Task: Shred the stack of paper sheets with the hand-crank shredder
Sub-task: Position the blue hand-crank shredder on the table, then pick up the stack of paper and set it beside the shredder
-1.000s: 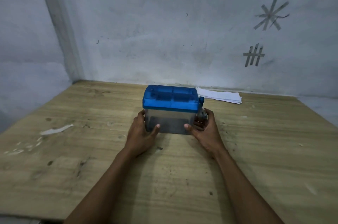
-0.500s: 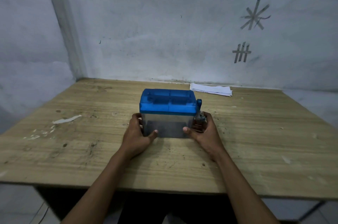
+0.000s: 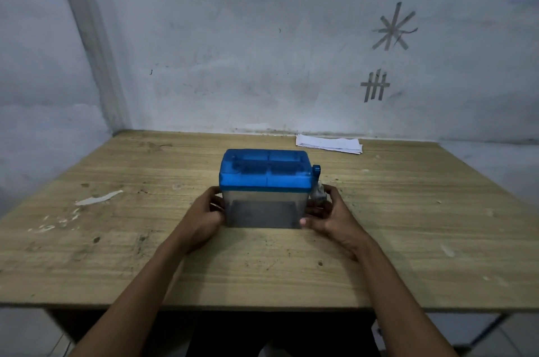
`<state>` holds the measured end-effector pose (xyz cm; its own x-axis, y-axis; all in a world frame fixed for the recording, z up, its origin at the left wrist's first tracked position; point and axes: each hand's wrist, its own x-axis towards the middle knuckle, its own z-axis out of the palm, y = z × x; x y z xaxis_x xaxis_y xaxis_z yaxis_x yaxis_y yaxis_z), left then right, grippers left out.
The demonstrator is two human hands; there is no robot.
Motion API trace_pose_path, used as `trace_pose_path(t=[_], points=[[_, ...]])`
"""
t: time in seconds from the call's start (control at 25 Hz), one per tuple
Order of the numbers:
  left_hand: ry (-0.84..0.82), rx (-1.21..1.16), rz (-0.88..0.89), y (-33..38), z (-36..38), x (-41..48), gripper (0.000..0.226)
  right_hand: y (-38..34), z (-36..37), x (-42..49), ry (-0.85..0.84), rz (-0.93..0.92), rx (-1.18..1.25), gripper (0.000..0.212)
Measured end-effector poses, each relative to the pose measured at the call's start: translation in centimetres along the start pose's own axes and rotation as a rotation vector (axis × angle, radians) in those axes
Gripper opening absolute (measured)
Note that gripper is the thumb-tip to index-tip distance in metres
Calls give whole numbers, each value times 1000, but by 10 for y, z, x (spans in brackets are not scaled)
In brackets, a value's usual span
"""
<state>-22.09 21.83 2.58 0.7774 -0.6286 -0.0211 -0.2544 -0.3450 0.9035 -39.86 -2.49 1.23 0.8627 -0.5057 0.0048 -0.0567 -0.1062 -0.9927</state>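
The hand-crank shredder (image 3: pixel 264 190) stands upright in the middle of the wooden table (image 3: pixel 408 225). It has a blue top and a clear bin below, with a blue crank (image 3: pixel 316 173) on its right side. My left hand (image 3: pixel 204 218) grips the bin's left wall. My right hand (image 3: pixel 331 215) grips the bin's right wall, just under the crank. A stack of white paper sheets (image 3: pixel 329 143) lies flat at the table's far edge, behind and to the right of the shredder, apart from both hands.
A grey wall rises directly behind the table. A torn white scrap (image 3: pixel 97 198) and small flecks lie on the left part of the tabletop. The table's near edge runs below my forearms, with dark floor beneath.
The view has pulled back and tilted, so the table's near edge now shows. Both hands stay on the shredder's sides; my thumbs have slid off its front face.
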Motion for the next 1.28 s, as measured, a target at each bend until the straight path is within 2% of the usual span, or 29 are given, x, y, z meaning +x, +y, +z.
trace_pose_path(t=[0.08, 0.16, 0.32, 0.44, 0.56, 0.68, 0.84, 0.92, 1.0, 1.16, 1.2, 1.28], points=[[-17, 24, -50, 1, -22, 15, 50, -6, -16, 3, -108, 54, -37, 79], [-15, 20, -55, 8, -38, 32, 41, -14, -29, 9, -148, 64, -73, 67], [-12, -50, 20, 27, -48, 74, 24, -23, -42, 43, -7, 48, -180, 36], [-49, -60, 75, 39, -36, 113, 21, -16, -51, 86, 106, 25, -268, 29], [-139, -1, 123, 44, -18, 149, 18, -8, -53, 125, 133, 3, -348, 28], [-195, 91, 154, 49, 6, 196, 13, -3, -61, 167, 238, -27, -400, 25], [-237, 160, 206, 55, 36, 251, 23, 3, -72, 216, 190, -54, -493, 24], [-239, 177, 213, 57, 48, 278, 28, 11, -76, 242, 262, -75, -543, 22], [-238, 214, 261, 59, 56, 299, 33, 14, -78, 261, 348, -120, -685, 20], [-222, 302, 312, 51, 73, 337, 41, 18, -79, 293, 322, -176, -979, 35], [-208, 307, 299, 47, 78, 345, 41, 18, -78, 301, 359, -194, -1008, 36], [-197, 361, 261, 42, 87, 357, 46, 18, -81, 311, 576, -116, -978, 41]])
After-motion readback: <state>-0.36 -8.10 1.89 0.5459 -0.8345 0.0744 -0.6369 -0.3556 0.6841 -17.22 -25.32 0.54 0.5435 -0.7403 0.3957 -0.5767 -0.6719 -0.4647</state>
